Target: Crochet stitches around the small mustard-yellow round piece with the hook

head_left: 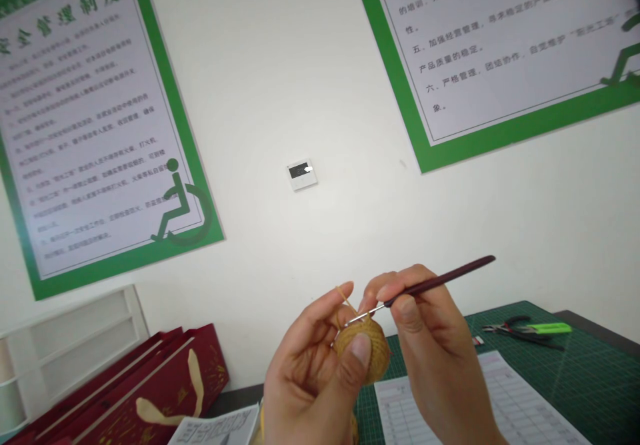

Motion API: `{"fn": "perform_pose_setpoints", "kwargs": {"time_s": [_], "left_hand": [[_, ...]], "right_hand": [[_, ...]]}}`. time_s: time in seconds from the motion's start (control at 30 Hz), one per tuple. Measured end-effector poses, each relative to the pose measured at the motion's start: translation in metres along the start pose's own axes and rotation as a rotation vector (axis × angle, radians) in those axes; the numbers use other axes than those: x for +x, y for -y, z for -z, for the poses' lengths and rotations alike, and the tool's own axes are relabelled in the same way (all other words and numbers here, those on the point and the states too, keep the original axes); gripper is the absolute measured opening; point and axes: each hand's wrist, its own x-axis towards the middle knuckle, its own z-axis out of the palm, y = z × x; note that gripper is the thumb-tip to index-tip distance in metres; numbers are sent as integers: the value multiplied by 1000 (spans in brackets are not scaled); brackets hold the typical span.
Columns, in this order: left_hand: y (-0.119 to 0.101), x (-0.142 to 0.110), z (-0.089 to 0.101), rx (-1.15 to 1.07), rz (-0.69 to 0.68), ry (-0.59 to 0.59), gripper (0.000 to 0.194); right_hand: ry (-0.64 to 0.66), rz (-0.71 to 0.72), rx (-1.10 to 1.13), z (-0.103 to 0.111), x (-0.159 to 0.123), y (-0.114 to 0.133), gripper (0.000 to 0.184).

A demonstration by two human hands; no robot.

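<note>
Okay so the person's left hand (313,372) was wrapped around a round tan crocheted ball (363,348), gripping it firmly, with the thumb pressed across the front and the index finger raised up top. A thin tan yarn strand (345,297) ran over that raised fingertip and down to the ball. The right hand (430,332) was pinching a slim crochet hook with a dark maroon handle (445,280) between thumb and fingers, pencil-style, and its thin silver metal shaft (365,316) reached across so the tip sat right at the top edge of the ball, next to the yarn. The ball itself was held up in the air between both hands, above the table edge.

Under and to the right of the hands lay a green gridded cutting mat (590,372) with a white printed paper form (500,392) on it, plus black-handled pliers (520,332) and a bright green oblong object (547,328) - couldn't tell what that one was. Off to the left were dark red boxes with gold patterns (170,385), a white shelf unit (65,338) and a loose printed sheet (215,426). On the white wall above hung two green-bordered notice posters (95,125) (500,52), with a small white wall control panel (302,174) between them.
</note>
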Motion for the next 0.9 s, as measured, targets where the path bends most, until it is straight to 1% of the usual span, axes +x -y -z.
{"fn": "perform_pose_setpoints", "kwargs": {"time_s": [0.1, 0.2, 0.33, 0.47, 0.6, 0.77, 0.9], "left_hand": [[0, 0, 0, 6, -13, -18, 36], [-1, 0, -1, 3, -14, -39, 37], [1, 0, -1, -3, -18, -59, 37], [2, 1, 1, 2, -25, -54, 38], [1, 2, 2, -5, -9, -52, 38], [-2, 0, 1, -24, 34, -52, 40], [-5, -2, 1, -27, 102, -72, 42]], "right_hand": [[-29, -25, 46, 1, 1, 1, 16], [-29, -32, 73, 3, 4, 3, 18], [29, -8, 60, 10, 6, 5, 17], [105, 34, 13, 17, 8, 8, 15], [160, 143, -40, 20, 9, 12, 11], [220, 403, -188, 22, 9, 17, 10], [280, 562, -336, 24, 8, 20, 13]]}}
